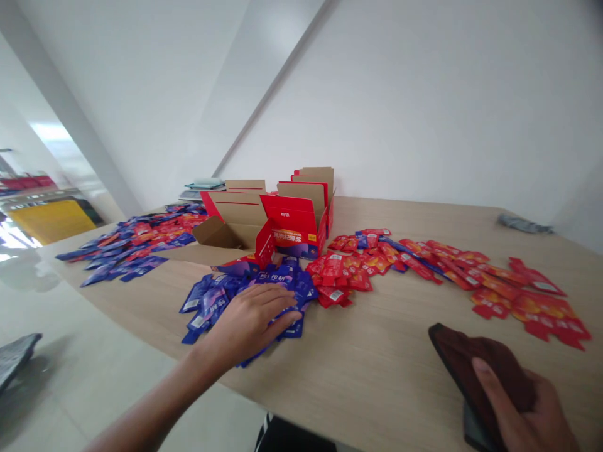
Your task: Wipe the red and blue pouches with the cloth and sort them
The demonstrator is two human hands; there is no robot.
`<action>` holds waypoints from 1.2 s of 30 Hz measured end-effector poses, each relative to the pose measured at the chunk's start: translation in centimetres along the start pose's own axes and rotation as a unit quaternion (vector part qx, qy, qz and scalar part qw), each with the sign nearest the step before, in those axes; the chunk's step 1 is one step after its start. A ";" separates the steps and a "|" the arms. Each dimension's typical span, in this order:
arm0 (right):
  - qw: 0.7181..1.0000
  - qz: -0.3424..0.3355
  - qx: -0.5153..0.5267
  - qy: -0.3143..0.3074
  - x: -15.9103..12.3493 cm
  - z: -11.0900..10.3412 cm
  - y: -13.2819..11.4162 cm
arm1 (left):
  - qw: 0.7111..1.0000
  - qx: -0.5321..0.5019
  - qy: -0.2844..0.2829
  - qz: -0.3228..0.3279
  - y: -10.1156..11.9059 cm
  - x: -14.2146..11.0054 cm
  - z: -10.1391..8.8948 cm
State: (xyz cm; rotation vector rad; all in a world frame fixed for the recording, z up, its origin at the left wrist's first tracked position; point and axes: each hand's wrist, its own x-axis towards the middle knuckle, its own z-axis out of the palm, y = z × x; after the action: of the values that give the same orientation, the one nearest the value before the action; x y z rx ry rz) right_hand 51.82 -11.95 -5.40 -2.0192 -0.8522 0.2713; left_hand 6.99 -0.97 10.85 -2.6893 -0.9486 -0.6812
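Here, left hand [249,320] flat on blue sachets [221,298], right hand [527,411] gripping dark wallet [475,364], angled up-left.

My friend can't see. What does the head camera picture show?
A person's left hand rests flat on a pile of blue sachets on a wooden table, while the right hand holds a dark wallet-like thing. Red sachets spread beside an open red box.

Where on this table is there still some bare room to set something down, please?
Bare wood lies between the left hand on the blue sachets and the dark wallet under the right hand, and behind the red sachets. Crowded around the red box.
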 end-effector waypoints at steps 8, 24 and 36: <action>0.997 0.031 0.031 -0.061 -0.8 0.0 -1.9 | 0.986 -0.037 -0.101 0.129 9.2 3.1 -1.1; 0.906 -0.134 0.235 -0.326 -1.9 0.1 -4.4 | 0.972 0.075 -0.178 0.133 13.0 29.5 20.5; 0.927 -0.125 0.129 -0.330 -1.4 -0.4 -4.3 | 0.976 0.096 -0.174 0.091 11.8 35.2 30.1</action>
State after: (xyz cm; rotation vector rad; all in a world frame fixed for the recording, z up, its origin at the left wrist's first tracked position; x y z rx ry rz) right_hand 49.00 -11.61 -1.92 -1.5502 -1.3913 0.9008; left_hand 49.29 19.15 1.34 -2.7209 -0.7778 -0.0760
